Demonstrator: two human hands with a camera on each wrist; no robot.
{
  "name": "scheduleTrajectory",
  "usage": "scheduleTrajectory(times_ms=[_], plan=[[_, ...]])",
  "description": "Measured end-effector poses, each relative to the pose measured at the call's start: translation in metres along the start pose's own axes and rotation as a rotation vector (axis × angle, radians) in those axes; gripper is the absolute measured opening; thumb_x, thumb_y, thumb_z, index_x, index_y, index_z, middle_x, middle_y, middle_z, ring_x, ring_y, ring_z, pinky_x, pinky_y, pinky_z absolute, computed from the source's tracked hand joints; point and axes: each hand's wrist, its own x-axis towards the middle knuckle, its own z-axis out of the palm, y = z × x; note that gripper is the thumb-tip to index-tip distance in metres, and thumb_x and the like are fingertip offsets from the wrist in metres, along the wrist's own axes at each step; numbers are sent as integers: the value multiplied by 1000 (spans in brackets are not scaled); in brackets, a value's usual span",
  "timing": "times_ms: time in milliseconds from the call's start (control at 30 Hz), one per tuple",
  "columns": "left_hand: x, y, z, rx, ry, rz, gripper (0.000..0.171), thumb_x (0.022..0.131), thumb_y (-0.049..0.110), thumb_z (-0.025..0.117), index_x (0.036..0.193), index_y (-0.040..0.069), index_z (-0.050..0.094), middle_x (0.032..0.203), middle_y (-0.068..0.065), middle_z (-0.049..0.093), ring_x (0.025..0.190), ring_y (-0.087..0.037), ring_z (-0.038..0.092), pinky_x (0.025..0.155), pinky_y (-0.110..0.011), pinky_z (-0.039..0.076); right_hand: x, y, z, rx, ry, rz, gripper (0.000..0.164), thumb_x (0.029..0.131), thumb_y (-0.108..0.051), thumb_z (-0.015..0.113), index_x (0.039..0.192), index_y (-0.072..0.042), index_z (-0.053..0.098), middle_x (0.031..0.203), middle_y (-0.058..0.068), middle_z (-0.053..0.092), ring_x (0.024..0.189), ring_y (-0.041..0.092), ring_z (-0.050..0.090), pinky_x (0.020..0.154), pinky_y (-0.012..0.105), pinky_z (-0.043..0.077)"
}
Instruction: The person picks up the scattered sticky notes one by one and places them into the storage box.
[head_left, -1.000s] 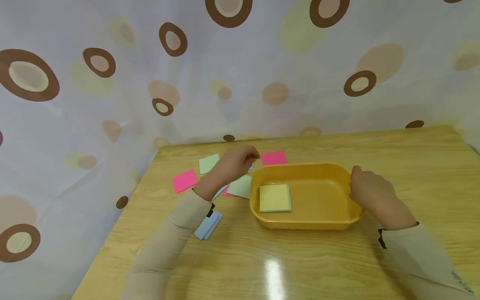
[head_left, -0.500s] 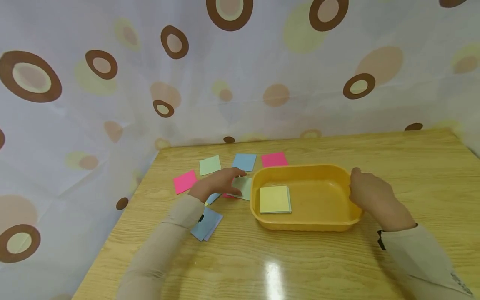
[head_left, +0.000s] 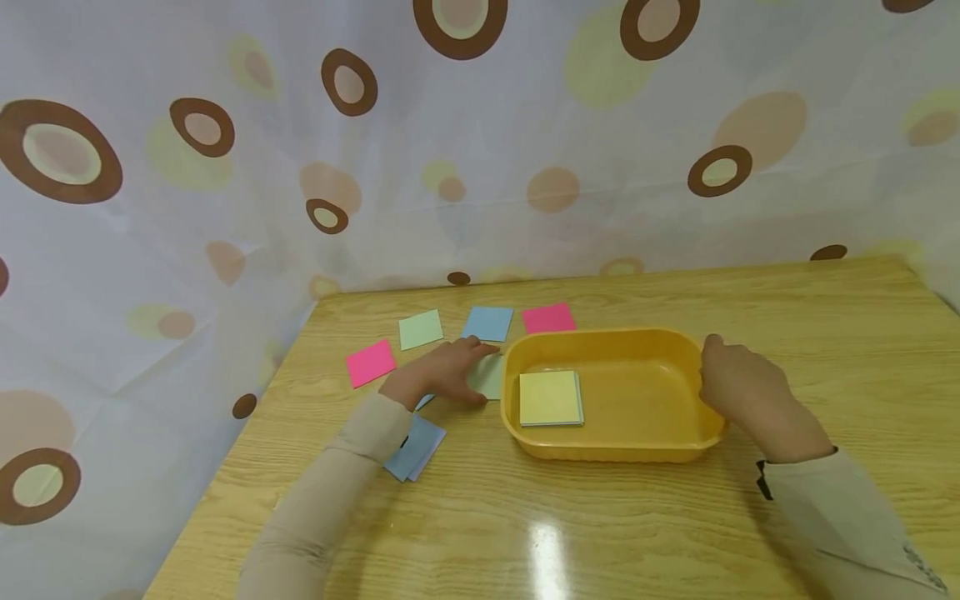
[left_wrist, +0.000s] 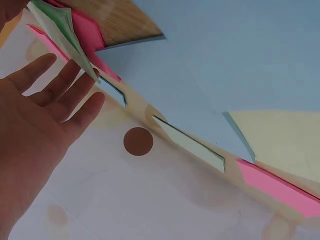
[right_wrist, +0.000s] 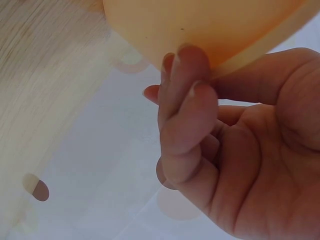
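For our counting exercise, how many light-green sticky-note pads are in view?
2. The far light-green pad lies between a pink pad and a blue pad. The near light-green pad is beside the orange tray, partly covered by the left hand. Others may be hidden.

Bottom centre, the wooden table (head_left: 465,533) leaves free passage; mid-frame, a yellow tray (head_left: 615,452) blocks the left hand (head_left: 447,372) rightward.
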Motion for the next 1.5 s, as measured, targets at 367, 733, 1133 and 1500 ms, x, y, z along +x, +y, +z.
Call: scheduleTrajectory(times_ms=[367, 733, 1133, 1500], plan=[[-20, 2, -23, 103, 89, -101, 80, 81, 37, 72, 146, 5, 37, 129, -14, 46, 107, -26, 53, 96, -48, 40, -1, 0, 1, -9, 25, -21, 25, 93, 1, 49, 102, 23, 39, 62, 15, 50, 51, 24, 51, 43, 30, 42], [-23, 52, -66, 188, 325, 52, 75, 82, 36, 67, 143, 3, 39, 131, -15, 45, 115, -28, 47, 100, -48, 36, -2, 1, -2, -24, 22, -16, 24, 93, 1, 49, 100, 22, 40, 63, 16, 51, 52, 24, 52, 44, 32, 43], [17, 117, -46, 402, 152, 184, 72, 85, 47, 60, 141, 6, 42, 120, -8, 49, 104, -21, 46, 92, -33, 39, 1, 2, 0, -2, 14, -16, 25, 89, 3, 52, 101, 22, 39, 63, 15, 51, 51, 23, 50, 43, 29, 41], [29, 110, -19, 378, -7, 49, 71, 85, 51, 63, 137, 7, 47, 121, -9, 52, 109, -21, 47, 93, -34, 40, -2, 1, 1, -11, 51, -23, 20, 87, 5, 53, 95, 19, 41, 62, 14, 49, 51, 23, 49, 43, 30, 40]])
